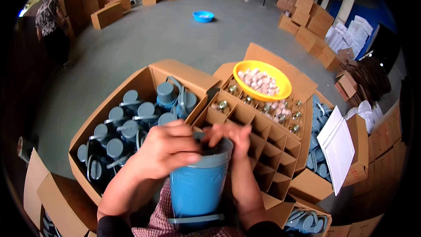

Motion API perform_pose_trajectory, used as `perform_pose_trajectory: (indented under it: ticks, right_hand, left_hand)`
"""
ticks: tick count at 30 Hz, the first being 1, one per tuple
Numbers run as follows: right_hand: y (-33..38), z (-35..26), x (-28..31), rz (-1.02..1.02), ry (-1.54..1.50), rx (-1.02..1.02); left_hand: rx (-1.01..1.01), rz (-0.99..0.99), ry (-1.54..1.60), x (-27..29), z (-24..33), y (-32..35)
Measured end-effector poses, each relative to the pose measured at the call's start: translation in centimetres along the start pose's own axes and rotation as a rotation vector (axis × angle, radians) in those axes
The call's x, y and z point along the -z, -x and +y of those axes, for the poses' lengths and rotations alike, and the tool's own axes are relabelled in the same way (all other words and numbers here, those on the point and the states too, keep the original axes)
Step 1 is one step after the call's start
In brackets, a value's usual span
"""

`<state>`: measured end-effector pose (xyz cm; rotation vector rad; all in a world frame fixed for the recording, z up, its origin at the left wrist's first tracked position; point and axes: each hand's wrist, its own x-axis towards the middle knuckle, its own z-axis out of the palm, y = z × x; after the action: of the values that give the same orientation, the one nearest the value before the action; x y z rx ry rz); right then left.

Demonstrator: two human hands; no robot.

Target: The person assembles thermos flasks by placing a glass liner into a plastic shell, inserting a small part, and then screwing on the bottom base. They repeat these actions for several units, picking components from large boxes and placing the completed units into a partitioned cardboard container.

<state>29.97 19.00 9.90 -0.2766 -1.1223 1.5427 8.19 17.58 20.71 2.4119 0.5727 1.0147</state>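
A blue thermos shell (196,189) with a grey rim stands upright against my lap, its opening facing up and a grey handle low on its near side. My left hand (165,149) curls over the left of the rim, fingers bent and slightly blurred. On the far right side, my right hand (232,138) grips the rim, with fingers reaching over the dark opening. What lies inside the opening is mostly hidden by the fingers. Just beyond, a cardboard box with dividers (261,146) holds several silvery glass liners (222,105) in its far cells.
A yellow bowl (284,79) of pale pinkish pieces rests on the divided box. At left, an open carton (83,134) holds several blue-grey thermoses. A white panel (337,147) leans over another carton at right. Farther off are a blue basin (203,16), stacked cartons and a person (50,22).
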Motion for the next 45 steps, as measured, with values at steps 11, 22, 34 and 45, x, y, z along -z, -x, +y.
perform_pose_trajectory:
  ticks: [11,22,34,45]
  right_hand:
    - [0.2,-2.3,-3.3,0.146,0.412,-0.072]
    - [-0.8,-3.9,-3.5,-0.264,0.068,0.040]
    - [1.0,-14.3,-13.5,-0.209,1.599,-0.401]
    - [1.0,-12.0,-7.0,-0.026,1.719,-0.607]
  left_hand:
    - [0.014,0.059,0.398,-1.1,-3.7,2.1]
    - [0.107,0.420,0.813,-3.8,-4.0,3.5]
    - [0.994,0.230,1.284,-16.6,0.2,11.3]
    - [0.753,0.395,-0.026,-14.8,6.7,13.6]
